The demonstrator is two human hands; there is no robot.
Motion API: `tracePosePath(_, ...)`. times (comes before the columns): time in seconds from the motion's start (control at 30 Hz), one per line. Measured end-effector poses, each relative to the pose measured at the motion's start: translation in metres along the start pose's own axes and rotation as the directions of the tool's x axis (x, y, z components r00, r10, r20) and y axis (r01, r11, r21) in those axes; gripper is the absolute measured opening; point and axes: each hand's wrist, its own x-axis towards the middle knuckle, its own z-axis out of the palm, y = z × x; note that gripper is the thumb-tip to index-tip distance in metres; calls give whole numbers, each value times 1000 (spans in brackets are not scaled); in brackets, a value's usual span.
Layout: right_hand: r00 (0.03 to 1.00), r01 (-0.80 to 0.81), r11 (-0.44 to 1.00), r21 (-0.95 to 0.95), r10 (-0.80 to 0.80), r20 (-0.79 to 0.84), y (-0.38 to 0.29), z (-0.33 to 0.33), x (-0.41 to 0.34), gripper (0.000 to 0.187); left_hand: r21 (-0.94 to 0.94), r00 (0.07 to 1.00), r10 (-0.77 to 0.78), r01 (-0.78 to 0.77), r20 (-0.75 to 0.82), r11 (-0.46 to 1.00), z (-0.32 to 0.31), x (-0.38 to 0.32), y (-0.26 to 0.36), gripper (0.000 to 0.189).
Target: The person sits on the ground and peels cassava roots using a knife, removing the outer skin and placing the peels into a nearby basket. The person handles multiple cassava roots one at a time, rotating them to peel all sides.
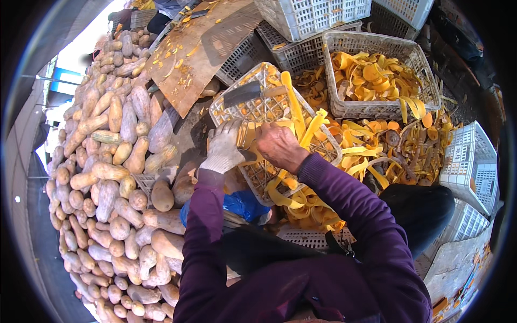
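Note:
My left hand (226, 141), in a whitish knit glove, grips the end of a partly hidden squash with bare orange-yellow flesh (251, 139). Opposite it my bare right hand (278, 145) is closed around the handle of a metal peeler; the peeler's wire-framed head (243, 135) lies against the squash beside the gloved fingers. Beneath both hands is an upturned plastic crate (334, 149) with a lattice bottom. Across its far side rests a cleaver (242, 95) with a wooden handle. Long yellow peel strips (297, 103) lie on the crate just beyond my right hand.
A big heap of unpeeled squashes (109, 194) fills the left side. Peelings fill a crate (379, 107) at the far right and cover the ground (387, 149) below it. A stained board (206, 52) slopes beyond, near stacked crates (315, 18). A blue plastic bag (246, 205) is near my legs.

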Motion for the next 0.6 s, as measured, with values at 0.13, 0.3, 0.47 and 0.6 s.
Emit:
tracePosePath(0.13,1000,22,999,-38,-22,3,4,10,0,21,-75,997,-57,61,52,995,-14,-1,-4,124)
tracePosePath(0.3,998,51,986,-159,-58,-35,16,7,-22,15,-230,991,134,-137,-30,963,-9,1,-18,116)
tracePosePath(0.47,998,46,934,-354,-25,65,57,-20,-73,17,-240,991,126,-112,43,964,-18,4,-15,108)
tracePosePath(0.6,941,-9,854,-521,184,285,118,-54,-157,7,-205,994,95,-82,56,975,-15,3,-16,108)
